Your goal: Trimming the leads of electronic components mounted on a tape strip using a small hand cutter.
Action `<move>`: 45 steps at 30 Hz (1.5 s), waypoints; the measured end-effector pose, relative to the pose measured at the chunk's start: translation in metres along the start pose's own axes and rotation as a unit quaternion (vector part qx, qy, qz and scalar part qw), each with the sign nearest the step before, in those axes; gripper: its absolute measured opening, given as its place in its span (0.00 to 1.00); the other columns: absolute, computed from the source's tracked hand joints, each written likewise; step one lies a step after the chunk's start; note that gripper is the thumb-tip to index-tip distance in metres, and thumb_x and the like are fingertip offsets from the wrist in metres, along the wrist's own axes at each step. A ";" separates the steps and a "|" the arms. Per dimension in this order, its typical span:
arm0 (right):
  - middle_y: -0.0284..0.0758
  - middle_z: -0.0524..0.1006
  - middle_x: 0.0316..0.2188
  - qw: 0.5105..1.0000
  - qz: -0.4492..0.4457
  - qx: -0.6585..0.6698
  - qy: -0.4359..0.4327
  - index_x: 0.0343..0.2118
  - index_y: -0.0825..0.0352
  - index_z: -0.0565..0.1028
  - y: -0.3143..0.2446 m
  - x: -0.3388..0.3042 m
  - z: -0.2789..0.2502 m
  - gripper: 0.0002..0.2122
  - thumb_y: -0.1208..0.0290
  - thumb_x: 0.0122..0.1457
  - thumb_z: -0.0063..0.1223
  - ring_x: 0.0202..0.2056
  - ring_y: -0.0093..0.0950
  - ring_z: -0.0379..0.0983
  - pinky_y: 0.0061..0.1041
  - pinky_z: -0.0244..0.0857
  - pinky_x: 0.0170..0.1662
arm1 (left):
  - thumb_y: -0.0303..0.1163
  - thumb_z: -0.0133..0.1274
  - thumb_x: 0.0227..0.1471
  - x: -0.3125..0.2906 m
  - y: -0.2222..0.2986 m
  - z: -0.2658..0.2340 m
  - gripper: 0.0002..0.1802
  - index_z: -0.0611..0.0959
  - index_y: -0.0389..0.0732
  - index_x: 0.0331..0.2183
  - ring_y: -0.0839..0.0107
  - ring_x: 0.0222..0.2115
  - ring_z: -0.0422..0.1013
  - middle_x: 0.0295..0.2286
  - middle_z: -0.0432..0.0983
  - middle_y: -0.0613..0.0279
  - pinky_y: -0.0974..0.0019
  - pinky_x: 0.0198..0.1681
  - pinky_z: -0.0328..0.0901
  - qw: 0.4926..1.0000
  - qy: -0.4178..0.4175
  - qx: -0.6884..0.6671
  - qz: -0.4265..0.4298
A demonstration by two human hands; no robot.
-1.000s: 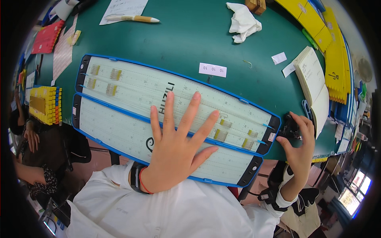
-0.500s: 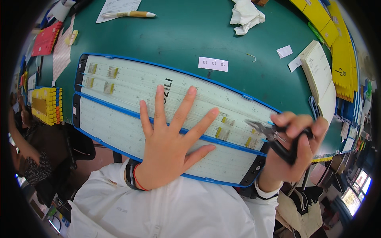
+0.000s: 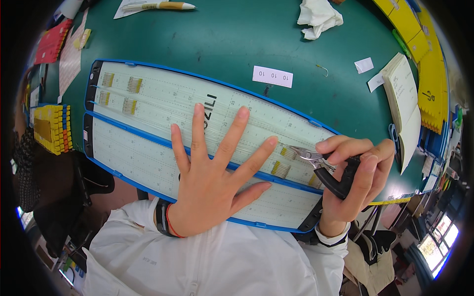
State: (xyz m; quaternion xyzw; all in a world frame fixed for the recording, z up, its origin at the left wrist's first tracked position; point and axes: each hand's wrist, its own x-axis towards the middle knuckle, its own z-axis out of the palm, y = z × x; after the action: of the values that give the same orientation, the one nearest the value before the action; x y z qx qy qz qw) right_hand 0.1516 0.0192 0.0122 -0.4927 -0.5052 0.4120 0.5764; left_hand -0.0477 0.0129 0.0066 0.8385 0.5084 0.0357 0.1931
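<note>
Two long white boards with blue rims [image 3: 148,106] lie side by side on the green table, with small bundles of thin yellow-tipped wires on them. My left hand [image 3: 212,177] lies flat on the boards, fingers spread wide, holding nothing. My right hand [image 3: 353,182] grips black-handled cutting pliers [image 3: 321,165]; their metal tip points left at a wire bundle [image 3: 289,152] near the boards' right end. Another bundle [image 3: 280,170] lies just below it.
A white paper label [image 3: 272,76] lies beyond the boards. A crumpled white cloth [image 3: 318,17] and a pen [image 3: 158,6] are at the far edge. An open notebook [image 3: 402,106] and yellow trays [image 3: 427,54] stand at right; a yellow block rack [image 3: 49,128] at left.
My right hand picked up the pliers at the boards' right end and brought them up and left over the board. My left hand stayed flat on the boards.
</note>
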 end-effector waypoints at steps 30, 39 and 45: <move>0.38 0.67 0.19 0.998 0.001 0.033 0.061 0.32 0.66 0.53 0.000 -0.006 -0.003 0.10 0.69 0.65 0.38 0.23 0.31 0.71 0.33 0.70 0.35 | 0.51 0.60 0.40 0.000 0.002 0.000 0.32 0.76 0.62 0.51 0.34 0.61 0.39 0.62 0.51 0.52 0.30 0.58 0.26 1.000 0.011 0.017 0.001; 0.38 0.68 0.19 0.999 0.002 0.019 0.047 0.32 0.65 0.53 0.000 -0.006 -0.004 0.10 0.68 0.65 0.39 0.25 0.32 0.74 0.33 0.71 0.35 | 0.51 0.60 0.39 0.001 0.002 0.000 0.33 0.76 0.63 0.52 0.35 0.61 0.39 0.62 0.50 0.53 0.30 0.57 0.26 1.000 0.011 0.023 0.001; 0.39 0.68 0.20 0.999 0.000 0.010 0.044 0.32 0.66 0.53 -0.001 -0.005 -0.005 0.11 0.67 0.65 0.39 0.25 0.32 0.74 0.33 0.71 0.35 | 0.51 0.60 0.39 0.002 0.005 -0.002 0.33 0.75 0.65 0.52 0.34 0.61 0.39 0.62 0.49 0.53 0.29 0.57 0.26 0.999 0.000 0.035 0.000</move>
State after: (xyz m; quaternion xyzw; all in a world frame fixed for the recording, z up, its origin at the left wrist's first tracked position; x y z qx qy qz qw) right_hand 0.1559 0.0133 0.0124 -0.5042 -0.4750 0.3950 0.6034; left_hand -0.0435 0.0137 0.0101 0.8449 0.5090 0.0182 0.1635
